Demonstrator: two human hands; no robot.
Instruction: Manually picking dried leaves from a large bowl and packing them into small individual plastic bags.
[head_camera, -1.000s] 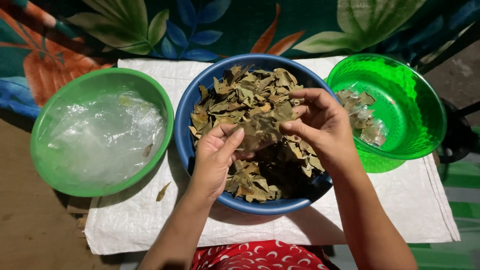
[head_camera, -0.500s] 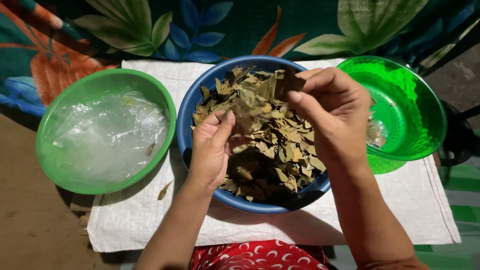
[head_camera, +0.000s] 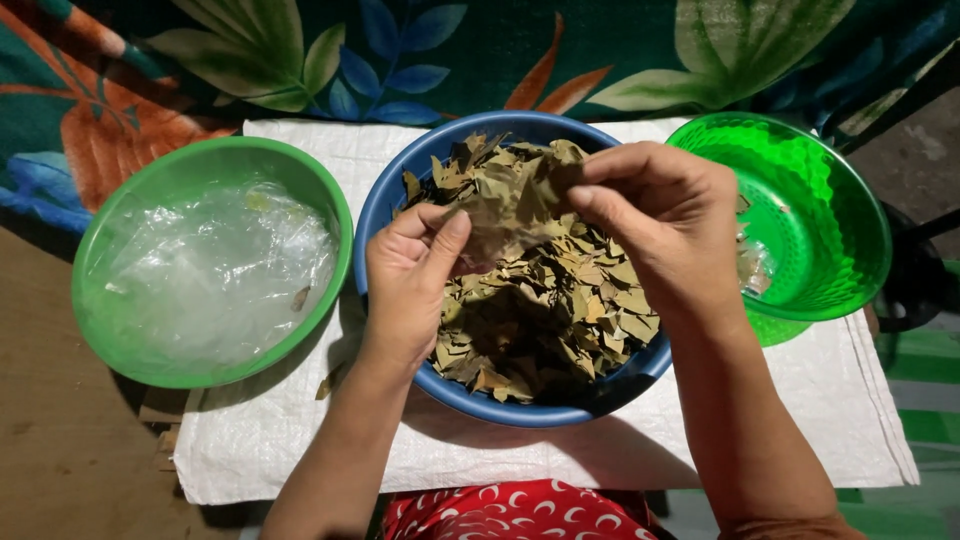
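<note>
A blue bowl (head_camera: 392, 190) in the middle holds a heap of dried brown-green leaves (head_camera: 560, 310). Above it my left hand (head_camera: 405, 285) and my right hand (head_camera: 665, 225) together pinch a small clear packet of leaves (head_camera: 505, 215), the left at its lower left edge, the right at its upper right edge. To the left stands a green bowl (head_camera: 140, 195) with crumpled clear plastic bags (head_camera: 215, 270) inside. A green basket (head_camera: 830, 215) on the right holds a few filled clear packets (head_camera: 752, 265), mostly hidden by my right hand.
All three containers stand on a white woven sack (head_camera: 620, 455) spread over a leaf-patterned cloth (head_camera: 420, 60). A stray leaf (head_camera: 327, 380) lies on the sack by my left forearm. Red patterned clothing (head_camera: 510, 510) shows at the bottom edge.
My right hand came back down from the bowl's far rim to meet the left hand. Both hands now hold the packet between them, slightly higher over the leaves.
</note>
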